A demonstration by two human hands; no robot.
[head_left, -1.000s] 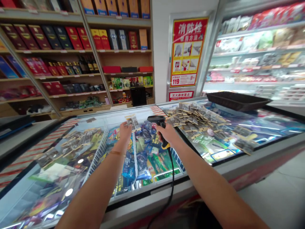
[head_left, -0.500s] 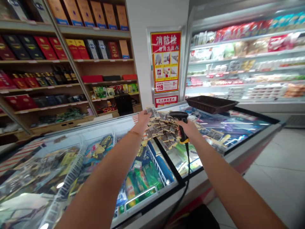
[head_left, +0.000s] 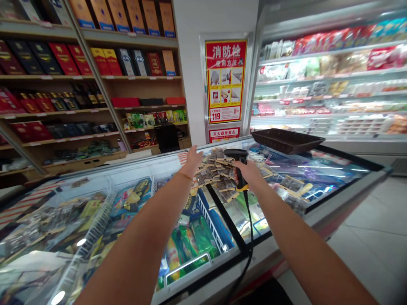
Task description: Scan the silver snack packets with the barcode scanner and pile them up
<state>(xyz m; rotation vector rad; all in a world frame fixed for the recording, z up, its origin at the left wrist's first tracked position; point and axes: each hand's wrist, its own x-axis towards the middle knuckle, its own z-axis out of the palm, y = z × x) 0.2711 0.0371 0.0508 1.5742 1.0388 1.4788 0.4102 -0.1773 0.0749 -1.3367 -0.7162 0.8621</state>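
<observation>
My right hand [head_left: 245,173] is wrapped round the handle of a black and yellow barcode scanner [head_left: 235,152], and a cable [head_left: 249,220] runs down from it. Beneath and left of the scanner, a pile of small flat packets [head_left: 218,169] with dark contents and tan edges lies on the glass top of a chest freezer [head_left: 127,169]. At the pile's left side is my left hand [head_left: 193,159], its thumb and fingers apart with no packet visible in them. Whether it touches the pile I cannot tell.
A dark brown tray [head_left: 288,142] rests on the freezer's far right part. Under the glass are wire baskets [head_left: 210,220] and bagged goods. Shelves of boxes [head_left: 136,76] stand at the back left, a fire-hydrant poster [head_left: 225,80] in the middle, a lit refrigerated display [head_left: 330,89] at right.
The packet that my left hand held by its edge has been let go onto the pile, and the fingers have opened. My right hand still grips the barcode scanner. The view has shifted slightly.
</observation>
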